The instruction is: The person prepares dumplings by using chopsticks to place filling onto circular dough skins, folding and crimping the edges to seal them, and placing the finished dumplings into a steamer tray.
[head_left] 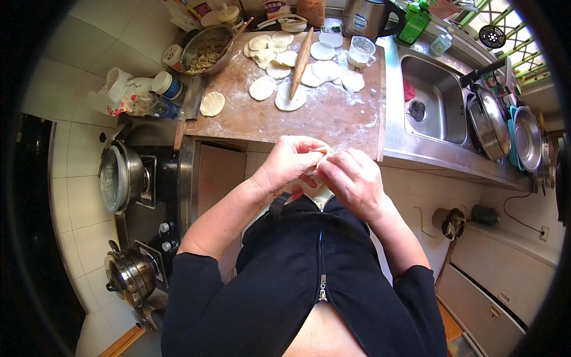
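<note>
Just off the near edge of the floured wooden board point(238, 122), my hands meet over a small piece of pale dough point(322, 159). My left hand point(292, 159) is closed around it from one side. The fingers of my right hand point(355, 181) pinch its edge from the other. Most of the dough is hidden by my fingers, so whether filling is inside cannot be seen. On the board lie several flat dough rounds point(262, 88), some overlapping. A wooden rolling pin point(302, 62) rests with its near end on one round point(291, 102).
A metal bowl of chopped filling point(205, 53) stands at the board's far left, with a cleaver point(191, 98) beside the board. At the far right is a clear measuring cup point(361, 52). Right of it is a sink point(437, 89); pots point(122, 178) stand on the left stove.
</note>
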Demonstrator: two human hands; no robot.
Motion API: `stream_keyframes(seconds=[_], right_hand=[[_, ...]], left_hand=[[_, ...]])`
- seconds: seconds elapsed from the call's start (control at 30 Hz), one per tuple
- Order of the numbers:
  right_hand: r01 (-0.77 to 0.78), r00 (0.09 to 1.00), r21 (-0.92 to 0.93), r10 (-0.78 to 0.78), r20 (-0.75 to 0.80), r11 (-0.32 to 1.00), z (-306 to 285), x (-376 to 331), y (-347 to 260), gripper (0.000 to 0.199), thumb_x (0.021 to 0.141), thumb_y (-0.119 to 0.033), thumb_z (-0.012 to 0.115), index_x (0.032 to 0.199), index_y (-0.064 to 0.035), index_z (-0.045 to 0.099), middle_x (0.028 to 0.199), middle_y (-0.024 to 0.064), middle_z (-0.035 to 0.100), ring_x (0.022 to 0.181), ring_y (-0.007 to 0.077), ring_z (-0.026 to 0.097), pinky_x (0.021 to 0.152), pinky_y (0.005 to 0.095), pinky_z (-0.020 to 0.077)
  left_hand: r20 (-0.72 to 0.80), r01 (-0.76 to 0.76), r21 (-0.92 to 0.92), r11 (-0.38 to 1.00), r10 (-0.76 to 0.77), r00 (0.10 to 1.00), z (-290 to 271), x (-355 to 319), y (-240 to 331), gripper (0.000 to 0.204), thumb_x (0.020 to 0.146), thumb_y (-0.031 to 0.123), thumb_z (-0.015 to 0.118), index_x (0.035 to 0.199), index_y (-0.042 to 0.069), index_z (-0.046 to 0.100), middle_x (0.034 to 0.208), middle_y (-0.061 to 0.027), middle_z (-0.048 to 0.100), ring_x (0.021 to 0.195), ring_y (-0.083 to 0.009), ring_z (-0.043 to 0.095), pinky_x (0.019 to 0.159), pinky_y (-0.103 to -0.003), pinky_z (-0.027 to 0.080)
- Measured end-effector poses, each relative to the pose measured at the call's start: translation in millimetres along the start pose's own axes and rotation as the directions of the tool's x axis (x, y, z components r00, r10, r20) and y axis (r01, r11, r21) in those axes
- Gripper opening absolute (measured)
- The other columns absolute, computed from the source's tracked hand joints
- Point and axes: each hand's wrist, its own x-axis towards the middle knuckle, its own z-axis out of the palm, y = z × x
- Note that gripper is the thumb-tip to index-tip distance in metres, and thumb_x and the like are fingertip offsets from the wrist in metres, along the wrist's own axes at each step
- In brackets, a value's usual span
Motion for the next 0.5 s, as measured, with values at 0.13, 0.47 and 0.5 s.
stream_keyframes(seconds=[0.13,0.47,0.5], right_hand=[[-0.433,0.878,0.132,0.450,-0.162,0.892,1.0,4.1,-16.7,0.024,0.074,-0.013,0.069,0.091,-0.0024,0.056,0.081,0.0096,0.055,0.073,0.0245,0.056,0.063,0.0327,0.0478],[-0.428,0.884,0.161,0.449,-0.131,0.890,12.3,-3.5,-14.6,0.017,0.076,-0.009,0.067,0.087,-0.0034,0.056,0.078,0.0098,0.055,0.070,0.0255,0.056,0.060,0.0335,0.0474],[-0.434,0.879,0.164,0.456,-0.136,0.886,12.2,-2.6,-14.7,0.016,0.076,-0.009,0.067,0.087,-0.0035,0.056,0.078,0.0097,0.055,0.070,0.0254,0.056,0.060,0.0336,0.0473]], left_hand=[[-0.004,-0.014,-0.060,0.998,0.014,1.000,-0.7,-1.9,5.9,0.022,0.084,0.013,0.059,0.101,0.001,0.063,0.083,-0.0055,0.064,0.067,-0.0105,0.061,0.058,-0.027,0.055],[-0.015,-0.044,-0.064,0.997,0.043,0.999,-0.5,1.4,7.0,0.017,0.082,0.008,0.056,0.096,0.001,0.064,0.085,-0.0044,0.064,0.072,-0.0099,0.060,0.058,-0.027,0.055],[-0.018,-0.039,-0.059,0.998,0.038,0.999,-0.3,1.1,7.7,0.017,0.082,0.008,0.056,0.095,0.001,0.064,0.085,-0.0043,0.064,0.072,-0.0100,0.061,0.058,-0.027,0.054]])
